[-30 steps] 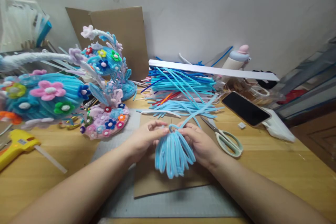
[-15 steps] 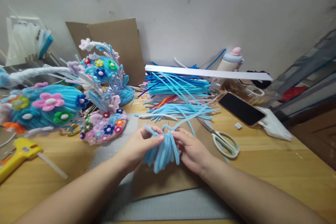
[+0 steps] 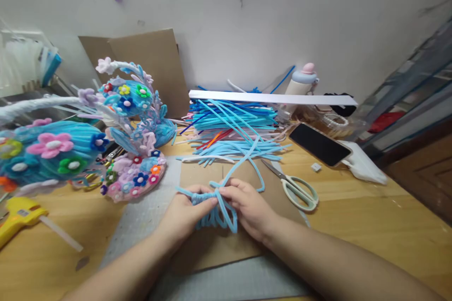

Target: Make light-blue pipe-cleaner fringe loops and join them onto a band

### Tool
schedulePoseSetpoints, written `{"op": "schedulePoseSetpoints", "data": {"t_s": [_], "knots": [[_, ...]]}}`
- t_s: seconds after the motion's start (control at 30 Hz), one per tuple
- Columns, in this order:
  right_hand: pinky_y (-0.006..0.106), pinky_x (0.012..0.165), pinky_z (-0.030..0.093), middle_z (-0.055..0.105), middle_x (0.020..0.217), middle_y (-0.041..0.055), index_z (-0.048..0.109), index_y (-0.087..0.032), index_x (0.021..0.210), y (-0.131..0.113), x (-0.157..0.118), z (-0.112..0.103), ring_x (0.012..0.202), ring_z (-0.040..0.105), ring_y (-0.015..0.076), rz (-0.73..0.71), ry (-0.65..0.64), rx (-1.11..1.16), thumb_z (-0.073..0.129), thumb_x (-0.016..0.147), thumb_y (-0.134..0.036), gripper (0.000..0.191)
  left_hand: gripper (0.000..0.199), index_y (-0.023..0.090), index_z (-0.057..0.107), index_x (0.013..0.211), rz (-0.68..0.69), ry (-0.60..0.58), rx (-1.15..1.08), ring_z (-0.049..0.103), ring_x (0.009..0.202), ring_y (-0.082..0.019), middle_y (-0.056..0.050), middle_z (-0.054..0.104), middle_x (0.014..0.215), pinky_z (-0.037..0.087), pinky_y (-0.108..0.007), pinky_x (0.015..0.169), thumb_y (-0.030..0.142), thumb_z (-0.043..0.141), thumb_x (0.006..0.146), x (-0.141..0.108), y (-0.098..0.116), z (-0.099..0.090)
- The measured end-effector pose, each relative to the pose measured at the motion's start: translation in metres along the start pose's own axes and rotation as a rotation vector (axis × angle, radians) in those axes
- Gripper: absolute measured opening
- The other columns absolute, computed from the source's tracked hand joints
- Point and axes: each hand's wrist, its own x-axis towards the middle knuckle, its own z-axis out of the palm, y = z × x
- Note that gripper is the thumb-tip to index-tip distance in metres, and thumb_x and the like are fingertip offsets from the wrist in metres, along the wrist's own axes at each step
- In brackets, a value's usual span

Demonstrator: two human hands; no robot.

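Note:
A row of light blue pipe cleaner loops (image 3: 215,217) hangs between my two hands, above a brown cardboard sheet (image 3: 208,251). My left hand (image 3: 189,209) pinches the row's left part, thumb on top, with a short blue end sticking out past the fingers. At the right end, my right hand (image 3: 243,200) grips the blue pipe cleaner near the last loop. From there a long loose strand (image 3: 243,156) runs up and right, then bends down beside my right hand. Some of the right fingers are hidden behind the loops.
Scissors (image 3: 296,190) lie right of the cardboard, near a phone (image 3: 320,145). Behind is a pile of blue pipe cleaners (image 3: 233,115) under a white strip (image 3: 271,98). Flower-covered pipe cleaner pieces (image 3: 56,146) stand left, above a yellow glue gun (image 3: 23,216).
My hands have moved slightly down. The loops, which hung bunched together, now appear spread in a row, with the rightmost loop standing apart. The whole view has shifted a little.

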Motion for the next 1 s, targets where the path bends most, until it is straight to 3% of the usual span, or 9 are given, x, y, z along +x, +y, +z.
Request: {"op": "schedulePoseSetpoints", "data": {"t_s": [0.17, 0.27, 0.33, 0.43, 0.57, 0.7, 0.8, 1.0], "knots": [[0.024, 0.062, 0.041, 0.061, 0.070, 0.0005, 0.061, -0.014, 0.080, -0.006, 0.000, -0.002, 0.063, 0.054, 0.0111, 0.002, -0.080, -0.129, 0.071, 0.065, -0.031, 0.024, 0.015, 0.014, 0.062, 0.070, 0.199, 0.079, 0.421, 0.056, 0.064, -0.015, -0.003, 0.063, 0.067, 0.041, -0.026, 0.062, 0.028, 0.059, 0.074, -0.006, 0.009, 0.001], [0.024, 0.064, 0.040, 0.058, 0.068, -0.0014, 0.061, -0.014, 0.073, -0.010, 0.000, -0.003, 0.065, 0.053, 0.0110, -0.057, -0.096, -0.283, 0.073, 0.062, -0.030, 0.023, 0.012, 0.016, 0.063, 0.070, 0.286, 0.116, 0.522, 0.055, 0.065, -0.015, -0.002, 0.063, 0.068, 0.040, -0.025, 0.062, 0.025, 0.058, 0.074, -0.010, 0.012, 0.003], [0.025, 0.066, 0.040, 0.059, 0.068, -0.0013, 0.061, -0.014, 0.073, -0.012, 0.000, -0.004, 0.066, 0.053, 0.0117, -0.081, -0.090, -0.378, 0.073, 0.062, -0.029, 0.022, 0.012, 0.015, 0.061, 0.073, 0.219, 0.112, 0.456, 0.055, 0.063, -0.014, -0.002, 0.062, 0.067, 0.040, -0.024, 0.059, 0.027, 0.059, 0.074, -0.010, 0.010, 0.003], [0.027, 0.070, 0.041, 0.062, 0.069, -0.0009, 0.062, -0.015, 0.074, -0.014, 0.000, -0.004, 0.069, 0.055, 0.0134, -0.102, -0.080, -0.457, 0.072, 0.061, -0.029, 0.022, 0.017, 0.014, 0.057, 0.075, 0.055, 0.054, 0.188, 0.053, 0.058, -0.012, -0.001, 0.060, 0.065, 0.040, -0.023, 0.054, 0.031, 0.061, 0.072, -0.008, 0.003, 0.002], [0.027, 0.072, 0.041, 0.064, 0.071, -0.0013, 0.062, -0.016, 0.076, -0.014, 0.000, -0.005, 0.070, 0.056, 0.0135, -0.085, -0.066, -0.415, 0.073, 0.060, -0.030, 0.024, 0.024, 0.014, 0.055, 0.076, -0.049, -0.013, -0.129, 0.053, 0.056, -0.011, 0.000, 0.059, 0.065, 0.041, -0.022, 0.053, 0.033, 0.067, 0.069, -0.003, -0.006, 0.000], [0.027, 0.069, 0.041, 0.064, 0.072, 0.0005, 0.064, -0.015, 0.078, -0.013, 0.002, -0.008, 0.070, 0.056, 0.0137, -0.059, -0.069, -0.395, 0.073, 0.062, -0.028, 0.023, 0.025, 0.013, 0.056, 0.075, -0.084, 0.008, -0.233, 0.053, 0.054, -0.010, 0.000, 0.059, 0.062, 0.041, -0.021, 0.053, 0.031, 0.071, 0.065, -0.002, -0.006, 0.000], [0.026, 0.068, 0.041, 0.063, 0.072, 0.0004, 0.064, -0.014, 0.077, -0.014, 0.002, -0.010, 0.068, 0.055, 0.0128, -0.032, -0.142, -0.324, 0.072, 0.063, -0.026, 0.020, 0.024, 0.013, 0.057, 0.076, -0.105, -0.019, -0.316, 0.054, 0.054, -0.011, -0.001, 0.061, 0.063, 0.042, -0.021, 0.052, 0.029, 0.071, 0.065, -0.002, -0.006, -0.001], [0.019, 0.053, 0.038, 0.058, 0.067, -0.0025, 0.061, -0.015, 0.083, -0.014, 0.000, -0.008, 0.055, 0.051, 0.0068, 0.160, -0.199, -0.102, 0.071, 0.065, -0.021, 0.022, 0.025, 0.013, 0.058, 0.080, -0.140, -0.102, -0.383, 0.061, 0.061, -0.017, -0.005, 0.065, 0.069, 0.046, -0.027, 0.058, 0.031, 0.070, 0.066, -0.002, -0.009, -0.001]]}}
